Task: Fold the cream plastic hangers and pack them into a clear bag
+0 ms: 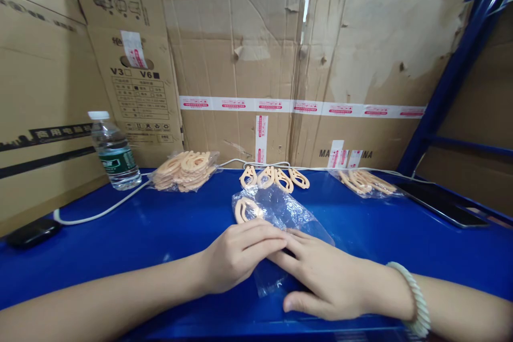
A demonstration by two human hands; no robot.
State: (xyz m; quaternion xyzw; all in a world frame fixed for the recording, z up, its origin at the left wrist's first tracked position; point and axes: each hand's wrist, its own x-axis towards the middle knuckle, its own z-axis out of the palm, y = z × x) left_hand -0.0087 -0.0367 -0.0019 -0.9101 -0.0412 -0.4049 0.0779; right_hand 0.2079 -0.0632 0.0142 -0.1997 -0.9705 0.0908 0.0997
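A clear plastic bag (296,214) lies on the blue table in front of me. Inside its far left end shows a beige loop-shaped plastic piece (245,208), like a folded travel hanger. My left hand (244,254) is closed over the near part of the bag, its fingers together and their tips meeting my right fingers. My right hand (324,272) rests palm down on the bag's right side, fingers stretched out and thumb apart. Both hands hide the bag's middle. Just beyond it, several similar beige pieces (284,181) lie in a row.
A bagged stack of beige pieces (186,171) sits back left beside a water bottle (114,152). Another bagged bundle (364,181) and a black phone (444,204) are at right. A white cable (108,216) runs to a black device (34,232). Cardboard (236,64) walls the back.
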